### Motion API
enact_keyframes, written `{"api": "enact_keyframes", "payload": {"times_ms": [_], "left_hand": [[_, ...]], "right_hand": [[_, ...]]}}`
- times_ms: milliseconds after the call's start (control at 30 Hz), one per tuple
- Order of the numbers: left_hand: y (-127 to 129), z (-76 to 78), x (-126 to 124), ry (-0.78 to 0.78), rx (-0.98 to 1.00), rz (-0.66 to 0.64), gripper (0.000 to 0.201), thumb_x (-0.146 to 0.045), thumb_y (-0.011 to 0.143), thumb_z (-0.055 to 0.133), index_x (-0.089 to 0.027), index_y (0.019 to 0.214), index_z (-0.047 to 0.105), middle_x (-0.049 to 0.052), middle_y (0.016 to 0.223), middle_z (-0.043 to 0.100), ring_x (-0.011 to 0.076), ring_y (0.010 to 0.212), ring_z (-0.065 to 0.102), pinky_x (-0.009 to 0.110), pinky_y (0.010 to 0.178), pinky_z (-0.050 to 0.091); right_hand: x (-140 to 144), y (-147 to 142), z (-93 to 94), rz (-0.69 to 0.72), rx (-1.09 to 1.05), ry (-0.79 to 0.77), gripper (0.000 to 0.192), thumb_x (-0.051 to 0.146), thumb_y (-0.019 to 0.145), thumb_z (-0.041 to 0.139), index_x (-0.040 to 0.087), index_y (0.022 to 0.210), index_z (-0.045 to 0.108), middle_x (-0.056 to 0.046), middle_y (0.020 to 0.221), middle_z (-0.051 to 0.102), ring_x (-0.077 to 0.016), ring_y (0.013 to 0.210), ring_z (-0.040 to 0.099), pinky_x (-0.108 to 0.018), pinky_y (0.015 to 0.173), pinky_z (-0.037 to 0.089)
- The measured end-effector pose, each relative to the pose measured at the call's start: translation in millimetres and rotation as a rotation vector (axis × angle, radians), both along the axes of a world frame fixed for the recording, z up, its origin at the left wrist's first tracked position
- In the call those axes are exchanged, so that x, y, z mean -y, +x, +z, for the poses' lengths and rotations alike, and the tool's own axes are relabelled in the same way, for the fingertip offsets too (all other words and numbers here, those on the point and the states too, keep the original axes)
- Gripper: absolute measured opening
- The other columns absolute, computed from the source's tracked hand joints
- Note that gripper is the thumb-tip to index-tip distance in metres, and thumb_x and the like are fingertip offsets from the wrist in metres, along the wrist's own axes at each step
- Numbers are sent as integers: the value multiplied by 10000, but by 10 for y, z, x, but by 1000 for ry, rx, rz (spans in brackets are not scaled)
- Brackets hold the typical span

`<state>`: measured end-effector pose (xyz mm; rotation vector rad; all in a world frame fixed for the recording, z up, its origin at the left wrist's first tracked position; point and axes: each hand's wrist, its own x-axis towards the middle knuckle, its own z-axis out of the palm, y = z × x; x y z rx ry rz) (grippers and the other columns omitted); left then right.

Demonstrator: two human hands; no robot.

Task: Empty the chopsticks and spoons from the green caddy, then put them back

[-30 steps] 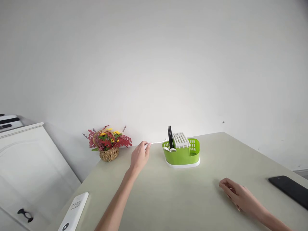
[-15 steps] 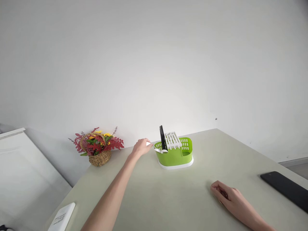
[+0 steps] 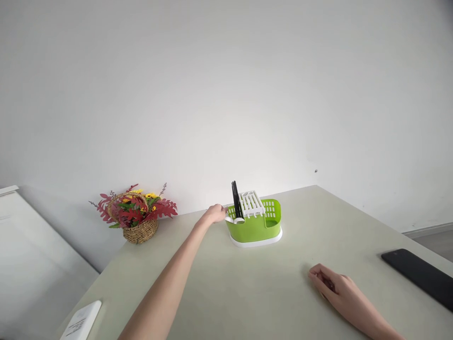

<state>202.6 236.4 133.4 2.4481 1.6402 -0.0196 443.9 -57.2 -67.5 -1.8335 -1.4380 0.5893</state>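
A green cutlery caddy (image 3: 255,226) on a white base stands at the back of the pale table (image 3: 247,293). Black chopsticks (image 3: 235,198) stick up from it, and a white slotted rack (image 3: 252,202) sits on top. White spoon bowls (image 3: 236,220) show at its left end. My left hand (image 3: 215,214) is stretched out to the caddy's left rim. Its fingers are closed there on the end of a white spoon, which is mostly hidden. My right hand (image 3: 334,288) rests on the table at the near right, loosely curled and holding nothing.
A wicker basket of red and yellow flowers (image 3: 136,217) stands at the back left by the wall. A black phone (image 3: 417,276) lies at the right edge. A white remote-like device (image 3: 80,323) sits at the near left corner, beside a white cabinet (image 3: 31,255).
My left hand has moved right, up to the caddy, and the white spoon handle that showed between hand and caddy is no longer visible. The view shifted; my right hand stayed still.
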Motion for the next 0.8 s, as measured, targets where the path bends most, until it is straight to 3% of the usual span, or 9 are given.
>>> {"api": "enact_keyframes", "payload": {"times_ms": [233,367,467,567,733,800], "left_hand": [[-362,-48,8,127,125,60,556,-587,1020,270,-215,1091,677,119,1073,769,265,980,709,314,780,493],[-732,-251,116,152,169,108,551,-594,1018,288,-212,1067,683,115,1067,771,267,1025,708,322,821,504],[-1006,-534,301,169,173,120,461,-507,1016,370,-186,1029,701,131,1070,766,278,1073,699,345,909,501],[-1234,-882,583,222,182,125,412,-453,986,462,-146,1165,671,169,1268,699,306,1252,613,407,1073,434],[-1563,-1629,1274,317,225,161,535,-445,974,479,-141,1413,516,176,1522,521,363,1465,410,517,1162,384],[-1701,-1939,1598,427,273,98,570,-477,990,454,-167,1468,460,150,1559,488,354,1494,368,534,1164,397]], "right_hand": [[13,-12,-28,-3,17,-11,406,581,992,340,284,896,599,29,704,588,-171,667,530,-239,635,430],[20,-12,-47,-1,32,-24,416,594,995,331,285,905,593,30,696,579,-174,665,528,-247,631,434],[21,-20,-55,0,39,-24,410,592,998,327,289,921,592,30,708,597,-174,670,548,-255,639,452],[7,-55,-45,-12,57,-3,404,597,1003,321,294,957,585,23,751,629,-176,683,587,-268,648,484],[-128,-182,88,-75,157,188,362,581,998,379,301,1164,537,-47,1134,659,-172,780,667,-301,687,557],[-243,-247,186,-110,261,275,367,537,1008,377,304,1264,500,-76,1266,610,-186,842,682,-342,745,578]]}}
